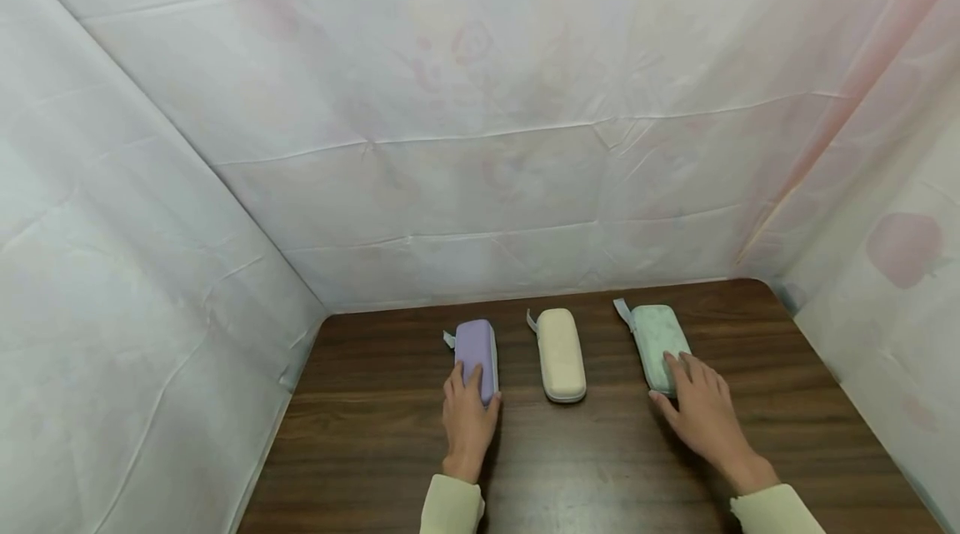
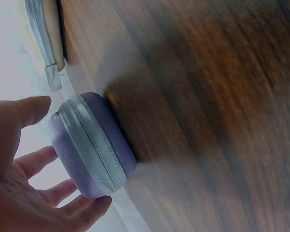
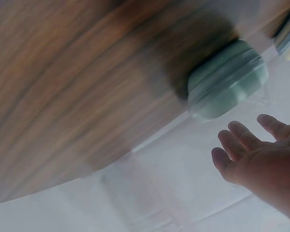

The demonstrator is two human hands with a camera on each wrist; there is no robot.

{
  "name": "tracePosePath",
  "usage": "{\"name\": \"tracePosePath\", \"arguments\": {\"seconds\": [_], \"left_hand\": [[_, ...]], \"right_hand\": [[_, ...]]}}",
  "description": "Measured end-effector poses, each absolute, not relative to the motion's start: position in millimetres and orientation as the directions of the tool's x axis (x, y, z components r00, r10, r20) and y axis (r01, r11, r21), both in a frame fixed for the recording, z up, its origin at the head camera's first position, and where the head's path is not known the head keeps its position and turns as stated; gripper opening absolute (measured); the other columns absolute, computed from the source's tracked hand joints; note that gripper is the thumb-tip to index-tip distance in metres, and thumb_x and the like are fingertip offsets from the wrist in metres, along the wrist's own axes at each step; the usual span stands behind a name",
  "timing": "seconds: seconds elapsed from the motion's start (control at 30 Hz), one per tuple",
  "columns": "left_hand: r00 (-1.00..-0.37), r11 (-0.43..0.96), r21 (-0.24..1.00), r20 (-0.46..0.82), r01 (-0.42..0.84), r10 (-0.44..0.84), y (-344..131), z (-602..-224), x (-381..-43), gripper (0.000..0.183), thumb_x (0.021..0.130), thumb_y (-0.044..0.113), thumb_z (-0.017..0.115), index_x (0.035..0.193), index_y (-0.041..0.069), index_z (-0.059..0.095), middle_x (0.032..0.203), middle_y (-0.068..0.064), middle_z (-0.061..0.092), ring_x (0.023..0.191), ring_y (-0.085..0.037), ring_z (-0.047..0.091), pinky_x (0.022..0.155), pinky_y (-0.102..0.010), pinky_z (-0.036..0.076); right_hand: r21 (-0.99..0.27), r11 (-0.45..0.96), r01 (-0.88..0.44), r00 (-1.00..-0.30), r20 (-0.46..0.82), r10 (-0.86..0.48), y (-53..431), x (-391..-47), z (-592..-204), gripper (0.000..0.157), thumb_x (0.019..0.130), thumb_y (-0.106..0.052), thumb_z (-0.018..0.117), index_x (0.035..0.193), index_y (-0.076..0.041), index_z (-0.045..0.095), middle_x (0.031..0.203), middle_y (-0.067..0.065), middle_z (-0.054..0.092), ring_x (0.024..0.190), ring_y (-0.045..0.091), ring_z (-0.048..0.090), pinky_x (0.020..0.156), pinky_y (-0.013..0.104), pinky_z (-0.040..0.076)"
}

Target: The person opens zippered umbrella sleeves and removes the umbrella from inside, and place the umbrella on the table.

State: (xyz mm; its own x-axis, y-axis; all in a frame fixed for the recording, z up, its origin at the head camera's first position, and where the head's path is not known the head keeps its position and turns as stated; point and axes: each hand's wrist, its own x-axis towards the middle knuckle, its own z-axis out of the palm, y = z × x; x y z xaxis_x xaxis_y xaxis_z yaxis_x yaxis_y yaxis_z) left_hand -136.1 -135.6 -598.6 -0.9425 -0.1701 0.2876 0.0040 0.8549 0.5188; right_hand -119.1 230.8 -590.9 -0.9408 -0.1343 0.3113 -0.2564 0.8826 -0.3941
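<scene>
Three zippered hard cases lie in a row on the dark wooden table [image 1: 360,426]. Over the near end of the purple case [image 1: 474,342] is my left hand [image 1: 467,417], fingers spread. In the left wrist view the fingers [image 2: 63,188] reach along one side of the case, its grey zipper band facing the camera, while the thumb stands off the other side. My right hand [image 1: 705,413] hovers at the green case [image 1: 656,334], fingers apart; a gap shows between them in the right wrist view. The cream case [image 1: 561,355] lies between, untouched.
Each case has a grey strap at its far left corner, such as the strap [image 1: 622,311] on the green one. Pale patterned cloth [image 1: 480,184] hangs behind the table's far edge and along both sides.
</scene>
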Motion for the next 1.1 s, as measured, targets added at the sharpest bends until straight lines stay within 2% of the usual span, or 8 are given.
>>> {"name": "tracePosePath", "arguments": {"seconds": [0.4, 0.67, 1.1], "left_hand": [[-0.942, 0.869, 0.495, 0.293, 0.000, -0.167, -136.5, -601.9, -136.4, 0.053, 0.085, 0.013, 0.089, 0.134, 0.004, 0.071, 0.150, -0.024, 0.053, 0.134, -0.044, 0.051, 0.091, -0.063, 0.055], [-0.945, 0.872, 0.490, 0.283, -0.005, -0.165, -136.1, -600.1, -134.9, 0.052, 0.086, 0.012, 0.088, 0.134, 0.003, 0.071, 0.149, -0.024, 0.054, 0.134, -0.045, 0.052, 0.089, -0.064, 0.055], [-0.947, 0.879, 0.477, 0.290, 0.017, -0.139, -139.2, -599.9, -133.5, 0.052, 0.087, 0.013, 0.087, 0.136, 0.004, 0.070, 0.150, -0.024, 0.055, 0.134, -0.044, 0.054, 0.076, -0.064, 0.058]], "right_hand": [[-0.369, 0.873, -0.319, -0.914, 0.364, -0.180, 209.2, -126.6, -587.2, 0.068, 0.089, -0.020, 0.085, 0.144, 0.007, 0.054, 0.140, 0.036, 0.053, 0.130, 0.056, 0.049, 0.103, 0.075, 0.038], [-0.374, 0.858, -0.351, -0.903, 0.376, -0.205, 193.9, -131.9, -581.1, 0.067, 0.092, -0.019, 0.083, 0.147, 0.005, 0.053, 0.141, 0.034, 0.054, 0.132, 0.055, 0.051, 0.105, 0.073, 0.038], [-0.359, 0.837, -0.414, -0.880, 0.392, -0.267, 175.3, -140.7, -577.1, 0.066, 0.093, -0.019, 0.083, 0.146, 0.006, 0.055, 0.143, 0.031, 0.056, 0.132, 0.052, 0.053, 0.107, 0.069, 0.040]]}}
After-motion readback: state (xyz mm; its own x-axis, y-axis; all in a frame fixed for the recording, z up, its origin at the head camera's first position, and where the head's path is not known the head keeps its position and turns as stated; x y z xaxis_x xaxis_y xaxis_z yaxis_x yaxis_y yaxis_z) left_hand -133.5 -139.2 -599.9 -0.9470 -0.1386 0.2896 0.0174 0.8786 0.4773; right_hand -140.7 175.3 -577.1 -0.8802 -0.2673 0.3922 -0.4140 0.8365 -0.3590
